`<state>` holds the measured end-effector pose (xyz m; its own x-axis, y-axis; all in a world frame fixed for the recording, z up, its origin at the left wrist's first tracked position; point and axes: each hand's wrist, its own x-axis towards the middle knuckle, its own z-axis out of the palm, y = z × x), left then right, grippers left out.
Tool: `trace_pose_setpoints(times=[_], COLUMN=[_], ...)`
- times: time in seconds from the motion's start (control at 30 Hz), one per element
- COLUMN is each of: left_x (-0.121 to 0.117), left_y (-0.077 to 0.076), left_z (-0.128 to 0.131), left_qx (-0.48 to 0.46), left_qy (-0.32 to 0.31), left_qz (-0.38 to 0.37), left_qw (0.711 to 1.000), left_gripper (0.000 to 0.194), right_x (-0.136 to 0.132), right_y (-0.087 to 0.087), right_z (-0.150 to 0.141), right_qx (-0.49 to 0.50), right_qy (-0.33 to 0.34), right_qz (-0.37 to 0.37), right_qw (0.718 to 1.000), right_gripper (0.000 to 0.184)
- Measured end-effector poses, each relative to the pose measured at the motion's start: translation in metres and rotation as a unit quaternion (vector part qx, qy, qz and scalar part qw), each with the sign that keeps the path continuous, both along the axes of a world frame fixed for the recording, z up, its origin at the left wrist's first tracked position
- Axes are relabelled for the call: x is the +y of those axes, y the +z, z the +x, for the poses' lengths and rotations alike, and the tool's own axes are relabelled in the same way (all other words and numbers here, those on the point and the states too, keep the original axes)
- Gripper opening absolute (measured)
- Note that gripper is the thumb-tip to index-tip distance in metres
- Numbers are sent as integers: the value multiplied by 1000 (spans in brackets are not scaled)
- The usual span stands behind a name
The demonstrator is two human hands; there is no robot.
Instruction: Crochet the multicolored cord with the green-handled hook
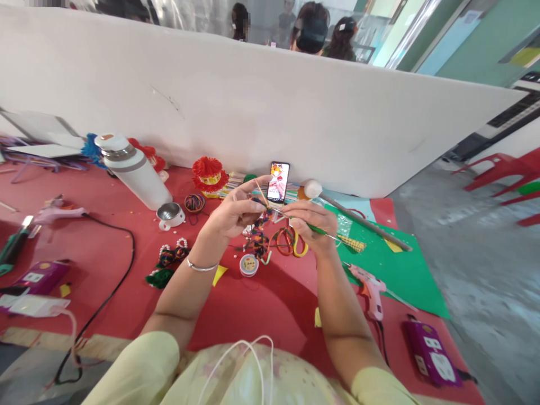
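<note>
Between the two hands hangs a narrow, knobbly crocheted strip [260, 239] in dark multicoloured yarn, its top pinched by the left hand [234, 212], index finger raised with a thin strand beside it. The right hand [314, 222], fingers bent, grips a slim metal crochet hook with a green handle [316, 229]. Just beyond the grip stands a lit phone [278, 181]; left lies a yarn ball [194, 203]; scissors [284, 242] and a round tub [248, 265] crowd below.

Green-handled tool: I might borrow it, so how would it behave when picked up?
The tool is probably stiff, since its shaft looks straight and metallic. It should feel light, being slender beside the right hand's fingers. Pulling it away might tug the yarn work, as its far end sits at the yarn.
</note>
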<state>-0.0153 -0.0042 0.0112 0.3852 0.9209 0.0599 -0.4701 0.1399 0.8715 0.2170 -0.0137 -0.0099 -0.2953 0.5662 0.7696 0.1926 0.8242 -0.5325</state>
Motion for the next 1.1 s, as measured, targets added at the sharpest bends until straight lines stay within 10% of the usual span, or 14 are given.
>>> trace_pose_setpoints(times=[0.4, 0.9, 1.1], left_x=[-5, -15, -13], left_y=[-3, -21, -15], left_z=[15, 46, 45], left_qx=[-13, 93, -59], left_qy=[25, 315, 118], left_qz=[64, 187, 31], left_qw=[998, 926, 991], left_gripper=[75, 77, 76], right_x=[2, -6, -1], right_y=[-12, -26, -35], right_z=[-18, -46, -43], right_qx=[118, 156, 177], right_qy=[12, -199, -164], right_qz=[-56, 6, 58], right_qw=[991, 968, 969], right_gripper=[25, 24, 31])
